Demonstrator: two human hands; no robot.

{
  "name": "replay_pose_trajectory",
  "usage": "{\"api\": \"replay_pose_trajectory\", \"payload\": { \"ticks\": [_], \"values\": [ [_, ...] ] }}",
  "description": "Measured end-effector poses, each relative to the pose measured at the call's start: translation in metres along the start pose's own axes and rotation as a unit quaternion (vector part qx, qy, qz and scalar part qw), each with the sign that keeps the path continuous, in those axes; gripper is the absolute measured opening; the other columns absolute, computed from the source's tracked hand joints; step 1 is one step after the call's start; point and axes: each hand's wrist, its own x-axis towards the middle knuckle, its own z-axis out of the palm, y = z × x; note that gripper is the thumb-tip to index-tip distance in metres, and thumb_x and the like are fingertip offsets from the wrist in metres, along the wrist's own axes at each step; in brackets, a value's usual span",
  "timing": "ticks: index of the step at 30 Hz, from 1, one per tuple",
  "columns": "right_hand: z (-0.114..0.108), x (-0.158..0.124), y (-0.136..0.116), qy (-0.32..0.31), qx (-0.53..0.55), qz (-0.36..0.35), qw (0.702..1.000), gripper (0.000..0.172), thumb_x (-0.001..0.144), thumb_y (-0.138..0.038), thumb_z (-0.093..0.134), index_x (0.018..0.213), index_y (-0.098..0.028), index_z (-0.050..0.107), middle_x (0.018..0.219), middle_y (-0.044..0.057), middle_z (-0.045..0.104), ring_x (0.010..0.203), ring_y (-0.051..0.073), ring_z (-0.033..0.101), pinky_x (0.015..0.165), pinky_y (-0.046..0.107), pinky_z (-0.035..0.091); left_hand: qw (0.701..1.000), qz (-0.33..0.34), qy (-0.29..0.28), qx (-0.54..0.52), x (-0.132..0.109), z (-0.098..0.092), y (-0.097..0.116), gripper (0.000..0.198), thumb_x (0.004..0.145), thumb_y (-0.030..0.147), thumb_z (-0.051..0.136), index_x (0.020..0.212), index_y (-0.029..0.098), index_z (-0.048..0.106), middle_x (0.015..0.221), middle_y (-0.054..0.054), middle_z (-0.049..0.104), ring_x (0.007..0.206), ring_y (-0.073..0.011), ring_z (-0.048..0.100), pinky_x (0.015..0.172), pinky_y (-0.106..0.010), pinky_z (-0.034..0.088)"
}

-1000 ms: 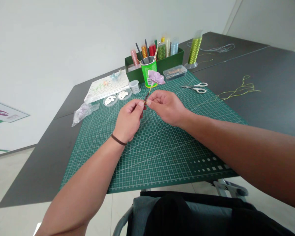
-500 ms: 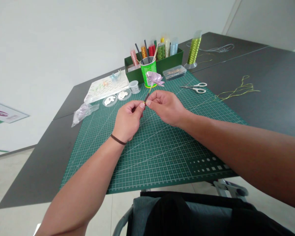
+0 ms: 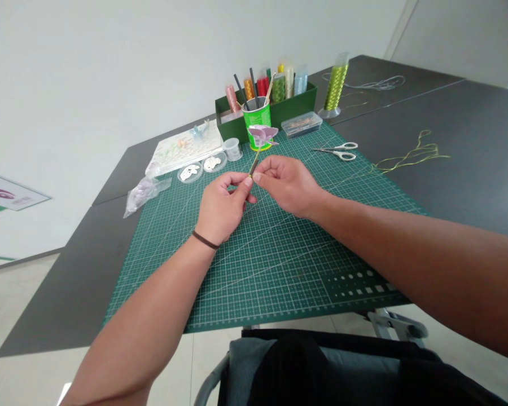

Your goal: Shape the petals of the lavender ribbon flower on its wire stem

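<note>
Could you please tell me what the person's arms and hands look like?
The left forearm and right forearm are bare, with no sleeves in view, and the left hand and right hand wear no gloves. The only item worn is a thin dark band around the left wrist.

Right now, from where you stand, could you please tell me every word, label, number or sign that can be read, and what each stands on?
Green can: printed label too small to read.
Cutting mat: edge markings too small to read.
Wall sign: lettering too blurred to read.
No text is legible.
</note>
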Motion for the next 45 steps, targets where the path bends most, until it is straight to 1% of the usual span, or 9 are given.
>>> {"api": "replay_pose_trajectory", "payload": {
  "ticks": [4,7,10,16,22,28,33,40,45],
  "values": [
    [-0.001,0.000,0.000,-0.003,-0.002,-0.005,1.000,0.022,0.090,-0.028,0.076,0.081,-0.022,0.057,0.061,-0.006,0.049,0.054,0.010,0.036,0.049,0.026,0.026,1.000,0.019,0.008,-0.017,0.001,0.001,0.000,0.024,0.094,0.043,0.079,0.093,0.021,0.070,0.065,0.003,0.065,0.053,-0.0108,0.056,0.051,-0.024,0.042],
    [-0.001,0.000,-0.002,-0.007,0.002,-0.005,1.000,0.023,0.091,-0.029,0.077,0.081,-0.022,0.057,0.061,-0.007,0.048,0.054,0.009,0.035,0.049,0.026,0.025,0.999,0.020,0.008,-0.038,0.002,0.002,-0.005,0.020,0.098,0.040,0.073,0.090,0.022,0.069,0.063,0.003,0.059,0.054,-0.0116,0.052,0.052,-0.025,0.041],
    [-0.001,-0.001,-0.004,-0.009,0.004,-0.004,1.000,0.020,0.092,-0.027,0.075,0.083,-0.022,0.057,0.062,-0.006,0.049,0.054,0.009,0.035,0.048,0.026,0.026,0.999,0.015,0.000,-0.047,0.003,0.002,-0.009,0.022,0.101,0.036,0.066,0.085,0.022,0.070,0.061,0.002,0.056,0.055,-0.0123,0.049,0.052,-0.026,0.039],
    [0.000,-0.001,-0.006,-0.020,0.007,-0.003,1.000,0.020,0.094,-0.026,0.074,0.084,-0.023,0.056,0.062,-0.007,0.048,0.054,0.010,0.035,0.049,0.026,0.027,0.998,0.010,-0.005,-0.060,0.004,0.003,-0.009,0.021,0.099,0.032,0.067,0.082,0.021,0.071,0.061,0.002,0.055,0.056,-0.0120,0.046,0.052,-0.025,0.036],
    [-0.002,-0.001,-0.005,-0.019,-0.003,-0.001,1.000,0.019,0.094,-0.022,0.072,0.084,-0.022,0.056,0.060,-0.007,0.045,0.054,0.010,0.035,0.050,0.027,0.025,0.997,-0.002,0.001,-0.071,0.003,0.004,-0.006,0.009,0.097,0.024,0.070,0.089,0.020,0.071,0.063,0.003,0.058,0.056,-0.0106,0.050,0.053,-0.024,0.039],
    [-0.002,-0.001,-0.005,-0.021,-0.005,-0.017,1.000,0.017,0.094,-0.016,0.068,0.084,-0.022,0.056,0.059,-0.008,0.044,0.052,0.009,0.031,0.048,0.026,0.022,0.997,0.008,0.008,-0.073,0.004,0.004,-0.007,0.007,0.095,0.020,0.072,0.089,0.019,0.071,0.062,0.004,0.060,0.057,-0.0103,0.054,0.056,-0.023,0.044],
    [-0.001,0.000,-0.003,-0.021,-0.006,-0.018,1.000,0.018,0.094,-0.016,0.069,0.083,-0.022,0.056,0.060,-0.007,0.046,0.052,0.009,0.032,0.048,0.025,0.022,0.996,0.015,0.009,-0.084,0.004,0.005,-0.008,0.007,0.093,0.023,0.077,0.090,0.019,0.072,0.068,0.003,0.065,0.059,-0.0101,0.057,0.057,-0.023,0.047],
    [-0.001,0.000,-0.004,-0.019,-0.009,-0.011,1.000,0.020,0.094,-0.014,0.069,0.081,-0.021,0.056,0.061,-0.007,0.048,0.053,0.009,0.033,0.049,0.025,0.024,0.997,0.016,0.010,-0.075,0.003,0.003,-0.004,0.018,0.091,0.032,0.084,0.091,0.019,0.072,0.070,0.002,0.068,0.060,-0.0096,0.061,0.055,-0.021,0.048],
    [0.000,0.000,-0.003,-0.012,-0.004,-0.001,1.000,0.020,0.093,-0.012,0.069,0.080,-0.021,0.056,0.063,-0.005,0.051,0.055,0.009,0.037,0.050,0.025,0.026,0.998,-0.004,0.009,-0.060,0.000,0.003,0.003,0.017,0.094,0.032,0.080,0.095,0.018,0.071,0.078,-0.001,0.073,0.060,-0.0102,0.066,0.051,-0.020,0.046]
  ]
}}
